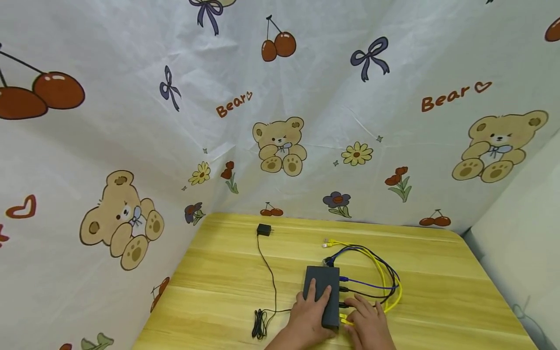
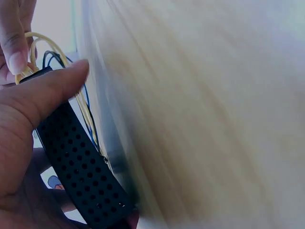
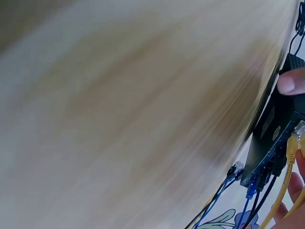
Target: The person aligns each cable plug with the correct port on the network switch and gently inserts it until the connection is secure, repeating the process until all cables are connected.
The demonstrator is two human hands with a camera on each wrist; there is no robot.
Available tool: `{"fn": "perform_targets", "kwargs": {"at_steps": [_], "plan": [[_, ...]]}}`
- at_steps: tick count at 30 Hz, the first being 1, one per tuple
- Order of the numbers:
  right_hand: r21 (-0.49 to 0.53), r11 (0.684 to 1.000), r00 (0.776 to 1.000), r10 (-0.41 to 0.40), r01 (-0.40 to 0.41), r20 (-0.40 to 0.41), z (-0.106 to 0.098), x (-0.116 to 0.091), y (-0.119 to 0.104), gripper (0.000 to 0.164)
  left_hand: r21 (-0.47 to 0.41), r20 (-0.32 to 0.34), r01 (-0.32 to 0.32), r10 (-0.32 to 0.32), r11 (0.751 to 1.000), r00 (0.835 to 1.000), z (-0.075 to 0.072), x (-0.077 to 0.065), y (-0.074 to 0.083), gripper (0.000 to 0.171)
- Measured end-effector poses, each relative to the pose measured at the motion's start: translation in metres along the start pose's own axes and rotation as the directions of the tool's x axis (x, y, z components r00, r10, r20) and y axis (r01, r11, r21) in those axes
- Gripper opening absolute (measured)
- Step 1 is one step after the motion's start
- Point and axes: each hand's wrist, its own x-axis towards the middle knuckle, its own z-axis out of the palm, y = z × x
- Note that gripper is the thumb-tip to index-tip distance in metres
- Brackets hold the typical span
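A black network switch (image 1: 323,275) lies on the wooden table, with its port side facing right. My left hand (image 1: 307,316) grips its near part, the fingers spread over the top. In the left wrist view the thumb (image 2: 59,88) crosses the perforated end (image 2: 83,167). My right hand (image 1: 369,323) pinches a yellow Ethernet cable (image 3: 291,150) by its plug end at the port side. A clear plug (image 3: 299,130) shows at the ports there. Blue (image 1: 344,279) and black Ethernet cables (image 1: 344,289) sit in ports farther along.
Loose yellow cable ends (image 1: 329,243) and dark cable plugs (image 1: 328,261) lie behind the switch, their cables looping to the right. A black power adapter (image 1: 264,229) stands at the back left; its bundled cord (image 1: 259,324) lies left of my left hand. A printed cloth (image 1: 306,189) hangs behind the table.
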Motion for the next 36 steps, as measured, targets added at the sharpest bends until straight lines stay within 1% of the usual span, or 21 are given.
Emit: {"fn": "perform_targets", "kwargs": {"at_steps": [4,9,11,16,18,20,22,23,25,30,32,33,36], "plan": [[0.014,0.999,0.999,0.03,-0.031,0.036,-0.002,0.002,-0.004,0.023,0.006,-0.023,0.021,-0.021,1.0,1.0,0.0,0.001,0.001,0.103],[0.013,1.0,0.997,0.027,-0.028,0.066,-0.006,0.002,-0.006,0.023,-0.005,-0.026,0.014,-0.015,1.0,1.0,0.001,0.001,-0.001,0.104],[0.014,1.0,0.998,0.018,-0.018,0.063,-0.006,0.001,-0.005,0.023,-0.011,-0.029,0.011,-0.011,1.0,1.0,0.002,0.001,-0.002,0.104],[0.028,1.0,1.0,-0.013,0.012,0.025,-0.006,0.002,-0.001,0.023,-0.005,-0.041,0.007,-0.007,1.0,0.999,0.004,0.002,-0.003,0.104],[-0.008,1.0,0.999,-0.029,0.029,0.017,-0.008,0.003,-0.002,0.022,-0.009,-0.037,0.012,-0.012,1.0,0.999,0.004,0.002,-0.003,0.103],[-0.065,0.997,0.999,-0.043,0.044,0.015,-0.011,0.004,-0.005,0.021,-0.02,-0.031,0.02,-0.021,1.0,0.999,0.005,0.002,-0.002,0.103],[-0.105,0.993,0.999,-0.046,0.048,0.021,-0.014,0.005,-0.01,0.021,-0.038,-0.025,0.027,-0.028,0.999,0.999,0.004,0.002,-0.001,0.103],[-0.124,0.991,0.998,-0.047,0.051,0.029,-0.015,0.006,-0.012,0.022,-0.043,-0.022,0.03,-0.031,0.999,0.999,0.003,0.002,0.0,0.103],[-0.13,0.991,0.998,-0.027,0.034,0.059,-0.016,0.008,-0.016,0.025,-0.053,-0.015,0.032,-0.033,0.998,0.999,0.002,0.002,0.0,0.102],[-0.107,0.994,0.988,0.034,-0.017,0.154,-0.016,0.01,-0.021,0.028,-0.06,-0.009,0.041,-0.042,0.997,0.999,0.001,0.002,0.001,0.102],[-0.104,0.994,0.988,0.045,-0.029,0.149,-0.017,0.01,-0.021,0.026,-0.062,-0.011,0.046,-0.046,0.997,0.999,0.001,0.002,0.002,0.102],[-0.105,0.994,0.99,0.052,-0.038,0.134,-0.017,0.01,-0.02,0.026,-0.067,-0.012,0.048,-0.049,0.997,0.999,0.001,0.002,0.002,0.102],[-0.134,0.989,0.996,0.078,-0.07,0.052,-0.019,0.01,-0.016,0.026,-0.088,-0.021,0.056,-0.058,0.995,0.998,0.001,0.002,0.002,0.102]]}}
